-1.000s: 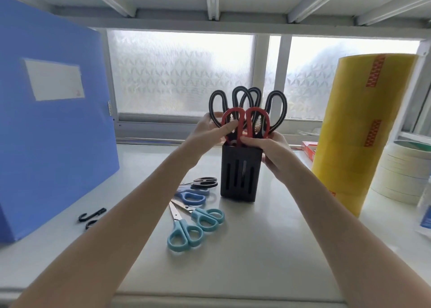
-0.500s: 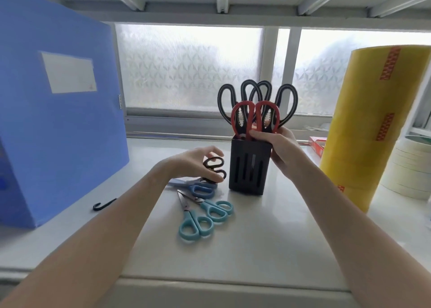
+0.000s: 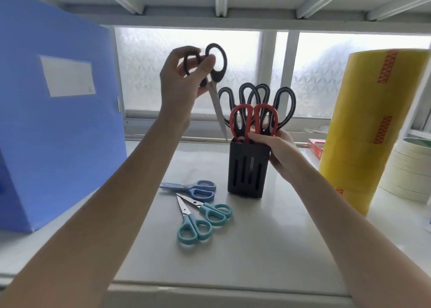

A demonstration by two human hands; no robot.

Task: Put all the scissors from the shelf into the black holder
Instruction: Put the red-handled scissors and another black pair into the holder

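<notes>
Left hand [image 3: 180,84] raised above white shelf [image 3: 268,233], grip pinched on handle loops of black-handled steel-bladed scissors [image 3: 213,74]; blades closed, pointed down and slightly right, tip near upper left rim of black slotted plastic holder [image 3: 247,168], not yet inside; contact between tip and rim unclear.

Right hand [image 3: 277,151] wrapped round right side of holder, thumb across top front edge, grip closed on it; holder upright on shelf.

Already in holder: red-and-black-handled scissors [image 3: 253,121] in front, two pairs of black-handled grey-lined scissors [image 3: 256,95] behind, handles up.

Flat on shelf, just left of holder: blue-handled scissors [image 3: 198,188] with blades pointed left; two teal-handled scissors, one [image 3: 212,209] nearer holder, other [image 3: 192,226] closer to camera, blades crossed or touching near tips, handles toward camera.

Large blue plastic file box [image 3: 56,112] with white label stood at far left; tall yellow roll of wrap [image 3: 370,126] at right, stack of cream tape rolls [image 3: 410,170] beside it.
</notes>
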